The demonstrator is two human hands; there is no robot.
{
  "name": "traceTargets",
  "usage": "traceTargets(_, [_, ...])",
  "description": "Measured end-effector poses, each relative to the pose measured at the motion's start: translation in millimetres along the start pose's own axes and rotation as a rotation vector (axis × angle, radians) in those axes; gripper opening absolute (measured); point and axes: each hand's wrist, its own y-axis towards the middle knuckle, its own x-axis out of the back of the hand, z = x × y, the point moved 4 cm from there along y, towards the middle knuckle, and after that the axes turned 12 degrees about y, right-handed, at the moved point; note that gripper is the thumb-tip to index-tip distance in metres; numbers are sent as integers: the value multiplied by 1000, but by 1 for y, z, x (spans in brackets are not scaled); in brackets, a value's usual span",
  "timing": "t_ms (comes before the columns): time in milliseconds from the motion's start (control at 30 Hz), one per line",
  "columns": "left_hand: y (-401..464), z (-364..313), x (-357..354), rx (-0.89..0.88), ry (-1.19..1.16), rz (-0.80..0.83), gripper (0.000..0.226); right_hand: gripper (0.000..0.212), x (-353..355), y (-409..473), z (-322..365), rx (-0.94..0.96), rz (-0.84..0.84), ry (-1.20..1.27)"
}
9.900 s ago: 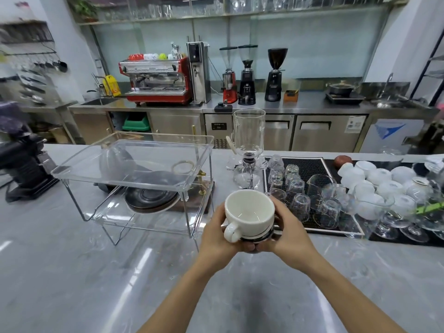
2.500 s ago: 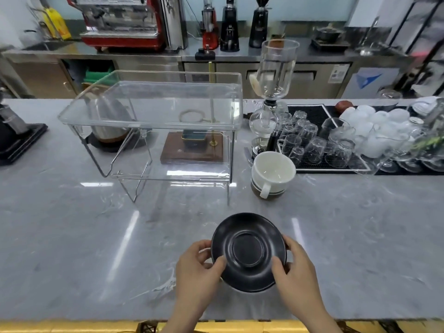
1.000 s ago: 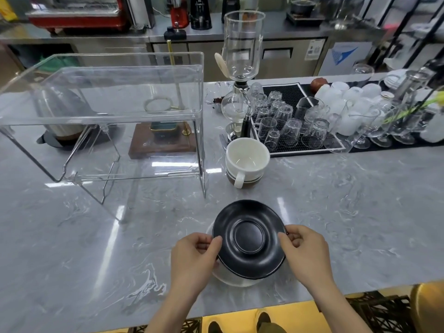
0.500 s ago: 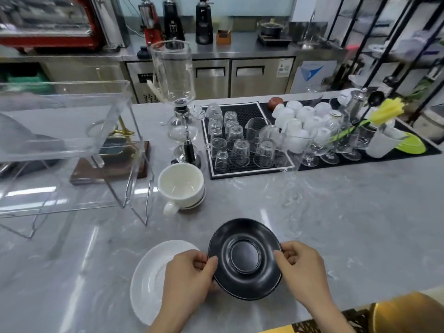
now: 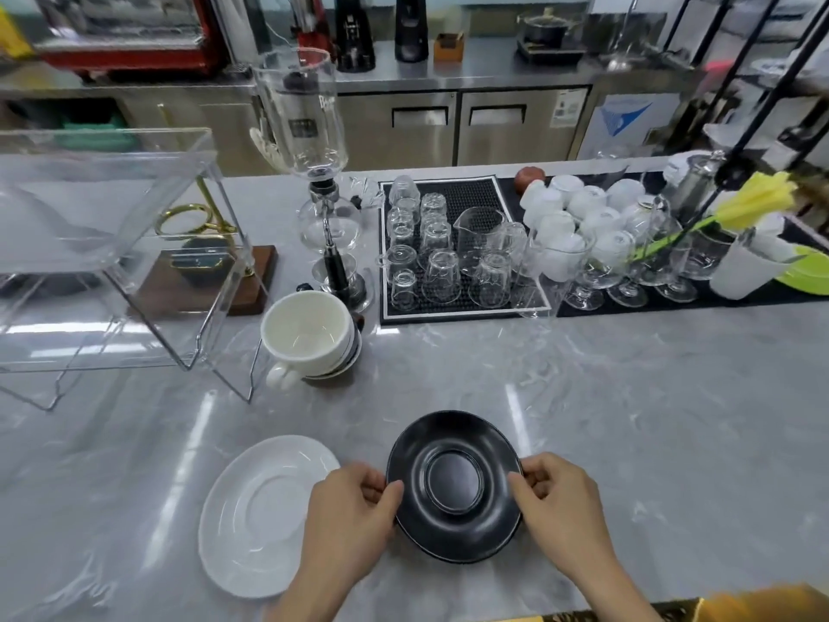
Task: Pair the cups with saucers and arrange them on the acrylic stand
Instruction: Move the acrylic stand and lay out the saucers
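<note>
Grey marble counter (image 5: 628, 419); black saucer (image 5: 454, 487) between left hand (image 5: 347, 523), right hand (image 5: 560, 509)

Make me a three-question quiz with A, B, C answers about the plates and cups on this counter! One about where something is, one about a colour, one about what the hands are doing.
1. Where is the white saucer?
A. On the stand
B. On the counter, left of the black saucer
C. Under the cup

2. What colour is the saucer that the hands grip?
A. Black
B. Green
C. Red

3. What is on the acrylic stand?
A. Two cups
B. One saucer
C. No cup or saucer yet

Answers:
1. B, it lies flat on the counter beside the black saucer.
2. A, the left hand and right hand pinch the black saucer's edges.
3. C, its shelves are bare; the white cup sits beside it.
</note>
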Motion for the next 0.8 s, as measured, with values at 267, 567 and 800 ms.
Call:
traceTargets(267, [-8, 6, -7, 43, -20, 29, 15, 16, -1, 2, -5, 3, 47, -42])
traceTargets(567, [-15, 5, -11, 26, 48, 42, 19, 16, 4, 1, -6, -17, 61, -46])
traceTargets(800, [-13, 4, -13, -39, 239, 103, 28, 13, 5, 3, -5, -14, 93, -148])
